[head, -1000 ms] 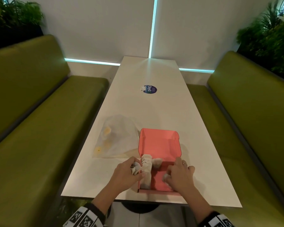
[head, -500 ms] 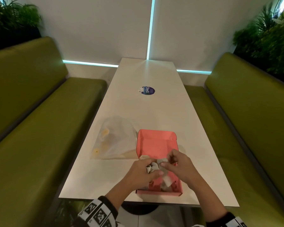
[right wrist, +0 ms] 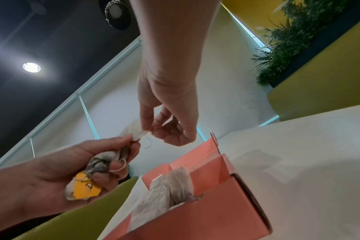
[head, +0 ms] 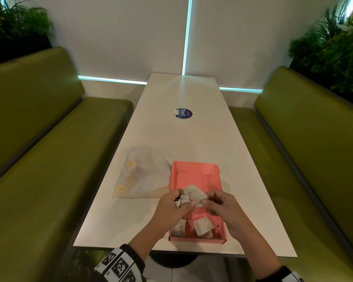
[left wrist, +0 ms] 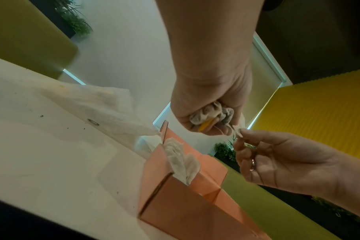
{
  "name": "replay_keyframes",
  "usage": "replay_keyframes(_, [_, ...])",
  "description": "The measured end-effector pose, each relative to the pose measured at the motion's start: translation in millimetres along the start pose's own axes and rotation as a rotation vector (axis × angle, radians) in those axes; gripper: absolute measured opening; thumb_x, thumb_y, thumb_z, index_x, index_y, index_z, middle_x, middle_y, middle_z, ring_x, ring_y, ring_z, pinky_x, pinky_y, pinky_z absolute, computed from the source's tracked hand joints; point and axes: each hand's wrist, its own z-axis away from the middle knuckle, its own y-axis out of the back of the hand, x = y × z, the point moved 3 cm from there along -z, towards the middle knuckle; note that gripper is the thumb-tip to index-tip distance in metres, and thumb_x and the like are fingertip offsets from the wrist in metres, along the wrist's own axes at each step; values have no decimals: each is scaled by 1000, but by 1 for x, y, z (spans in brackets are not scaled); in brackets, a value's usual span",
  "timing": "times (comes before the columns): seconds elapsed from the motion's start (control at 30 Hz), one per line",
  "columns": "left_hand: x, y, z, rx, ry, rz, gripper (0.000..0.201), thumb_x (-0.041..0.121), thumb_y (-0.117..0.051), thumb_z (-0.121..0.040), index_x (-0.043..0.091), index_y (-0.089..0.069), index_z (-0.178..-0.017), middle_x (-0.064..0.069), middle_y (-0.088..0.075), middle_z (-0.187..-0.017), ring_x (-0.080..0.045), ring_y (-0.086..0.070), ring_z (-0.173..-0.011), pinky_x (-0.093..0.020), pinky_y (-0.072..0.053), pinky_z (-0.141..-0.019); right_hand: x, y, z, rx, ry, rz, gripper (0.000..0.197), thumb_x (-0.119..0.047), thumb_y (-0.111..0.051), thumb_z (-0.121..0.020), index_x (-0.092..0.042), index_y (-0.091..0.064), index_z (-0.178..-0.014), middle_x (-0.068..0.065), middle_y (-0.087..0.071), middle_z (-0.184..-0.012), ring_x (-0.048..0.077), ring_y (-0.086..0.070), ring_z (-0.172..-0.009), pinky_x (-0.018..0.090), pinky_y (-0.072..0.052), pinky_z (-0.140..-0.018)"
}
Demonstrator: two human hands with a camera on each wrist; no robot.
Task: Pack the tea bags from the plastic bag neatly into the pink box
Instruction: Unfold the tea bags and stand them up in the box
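Note:
The pink box (head: 194, 174) lies open near the table's front edge, with tea bags (head: 202, 228) lying in its near end. Above the box my left hand (head: 183, 203) grips a crumpled bunch of tea bags (left wrist: 212, 113) with a yellow tag (right wrist: 85, 190). My right hand (head: 205, 201) pinches one pale tea bag (head: 194, 193) of that bunch by its edge and string (right wrist: 143, 134). The clear plastic bag (head: 143, 174) lies flat to the left of the box, and yellow tags show through it.
The long white table (head: 183, 139) carries a round blue sticker (head: 183, 113) farther back. Green benches (head: 39, 159) run along both sides, with plants in the far corners. The box lid flap (head: 194, 165) stands up at the box's far side.
Both hands were down in the box a second ago. They have lifted and met above it, the left holding a bunch of tea bags and the right pinching one of them.

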Motion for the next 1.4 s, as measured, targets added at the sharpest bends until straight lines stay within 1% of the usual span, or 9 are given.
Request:
replay_keyframes(0.2, [-8,21,-3,152,10,-46,14,16,-72,-81,18,-66,-93,0,-63,-85,-7,-58,-66,-23,-53,-60,-15,32,-5,480,97,200,14,-8,-59,-89,-18,-56,-79,7,-64,-79,15,-58,-57,28,-45,-58])
replay_keyframes(0.37, [-5,33,-8,216,-38,-38,11,17,-75,-78,21,-65,-82,7,-63,-74,-5,-56,-61,-19,-46,-59,-31,3,13,-428,66,677,20,-7,-64,-84,-25,-67,-77,-6,-64,-72,11,-60,-62,19,-51,-61])
replay_keyframes(0.5, [-3,31,-8,169,-52,-42,11,15,-73,-80,23,-66,-79,13,-63,-69,-4,-56,-61,-22,-49,-61,-42,15,-1,129,151,1093,11,-25,-55,-91,-23,-66,-92,-4,-68,-90,18,-61,-83,26,-47,-68])
replay_keyframes(0.6, [-2,26,-7,105,-64,-52,14,12,-72,-80,26,-69,-83,13,-68,-81,-6,-62,-75,-20,-49,-66,-39,9,-5,92,205,1172,14,-29,-50,-93,-23,-63,-94,-3,-68,-93,19,-62,-85,30,-50,-73])
replay_keyframes(0.8, [6,12,-2,-128,-117,-211,27,23,-75,-79,33,-66,-102,22,-65,-99,6,-61,-91,-18,-52,-78,-43,-4,5,-197,236,1084,12,-22,-59,-87,-23,-69,-95,-5,-69,-91,9,-60,-81,28,-51,-78])
replay_keyframes(1.0, [10,6,-1,-132,-150,-328,10,22,-72,-81,26,-66,-75,14,-59,-63,2,-51,-54,-18,-43,-56,-51,-7,6,-169,275,844,10,-25,-67,-84,-31,-59,-88,-16,-59,-74,2,-52,-61,10,-42,-59])
replay_keyframes(1.23, [19,10,-1,-54,-94,-44,8,9,-68,-84,7,-66,-76,14,-58,-55,-8,-52,-49,-18,-43,-50,-33,-3,9,-295,-7,336,55,-29,-77,-76,-28,-48,-123,-8,-59,-116,16,-64,-63,23,-53,-60])
replay_keyframes(1.33, [23,10,0,-9,-98,9,10,8,-66,-85,4,-64,-76,12,-60,-58,-7,-51,-46,-18,-43,-49,-11,-15,12,-400,-76,418,34,-19,-68,-84,-21,-58,-116,-2,-69,-105,24,-68,-76,38,-55,-71])
replay_keyframes(1.4, [22,13,-1,46,-102,30,12,9,-67,-85,3,-64,-75,5,-59,-64,-9,-51,-47,-21,-45,-50,-3,-22,15,-444,-81,424,14,-16,-60,-89,-13,-63,-103,2,-72,-87,15,-63,-56,32,-49,-60])
